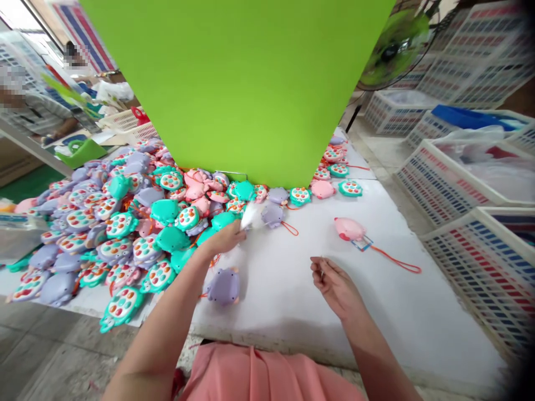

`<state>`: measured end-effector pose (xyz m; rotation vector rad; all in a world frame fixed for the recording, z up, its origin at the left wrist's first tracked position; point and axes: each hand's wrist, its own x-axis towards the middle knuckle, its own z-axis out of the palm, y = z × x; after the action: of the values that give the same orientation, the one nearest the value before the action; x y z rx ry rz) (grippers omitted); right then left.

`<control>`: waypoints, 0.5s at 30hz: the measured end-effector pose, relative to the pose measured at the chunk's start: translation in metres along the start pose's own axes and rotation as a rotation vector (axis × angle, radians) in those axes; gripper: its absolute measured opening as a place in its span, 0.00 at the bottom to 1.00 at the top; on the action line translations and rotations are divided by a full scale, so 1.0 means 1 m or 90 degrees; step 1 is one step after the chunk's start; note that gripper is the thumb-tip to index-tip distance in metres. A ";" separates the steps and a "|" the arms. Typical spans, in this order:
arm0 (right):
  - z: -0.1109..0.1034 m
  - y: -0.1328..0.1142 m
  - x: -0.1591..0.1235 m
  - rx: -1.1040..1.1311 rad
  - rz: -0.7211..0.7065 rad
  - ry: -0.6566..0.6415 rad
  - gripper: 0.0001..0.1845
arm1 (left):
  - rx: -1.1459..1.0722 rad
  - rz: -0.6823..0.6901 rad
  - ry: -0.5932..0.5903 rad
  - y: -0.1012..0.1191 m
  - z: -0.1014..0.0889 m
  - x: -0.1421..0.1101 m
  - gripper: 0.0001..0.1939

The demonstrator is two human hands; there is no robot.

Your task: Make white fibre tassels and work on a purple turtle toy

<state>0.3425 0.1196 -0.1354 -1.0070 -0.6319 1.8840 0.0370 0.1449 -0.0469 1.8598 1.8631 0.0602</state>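
My left hand (228,238) reaches toward the front of the toy heap, fingers closed on a blurred white piece (251,215), perhaps cloth or thin plastic. Just beyond it lies a purple animal-shaped toy (273,215) with an orange cord loop. Nearer my body, another purple toy (224,286) rests on the white table (284,284). Above the tabletop, my right hand (334,284) is closed in a pinch; anything between its fingertips is too small to make out. Beyond that hand sits a pink toy (349,229) with a tag and an orange cord.
A large heap of teal, purple and pink toys (121,223) covers the table's left side. A tall green panel (251,89) stands at the back. White plastic crates (472,172) line the right, below a fan (393,51). A person (37,114) sits at the far left.
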 end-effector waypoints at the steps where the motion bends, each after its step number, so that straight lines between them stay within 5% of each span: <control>1: 0.002 0.001 0.002 -0.020 -0.004 -0.009 0.14 | -0.061 0.003 0.013 -0.001 -0.005 -0.001 0.11; 5: 0.019 0.008 0.026 -0.227 -0.062 -0.041 0.14 | -0.214 0.028 0.035 -0.002 -0.007 -0.006 0.10; 10: 0.055 0.022 0.081 -0.644 -0.302 -0.086 0.12 | -0.259 0.002 0.038 0.009 0.001 -0.010 0.11; 15: 0.079 0.035 0.113 -0.973 -0.368 -0.057 0.10 | -0.318 -0.029 0.052 0.012 -0.001 -0.017 0.13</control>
<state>0.2277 0.2000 -0.1628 -1.3402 -2.2616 0.6876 0.0472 0.1299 -0.0366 1.4857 1.7392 0.5413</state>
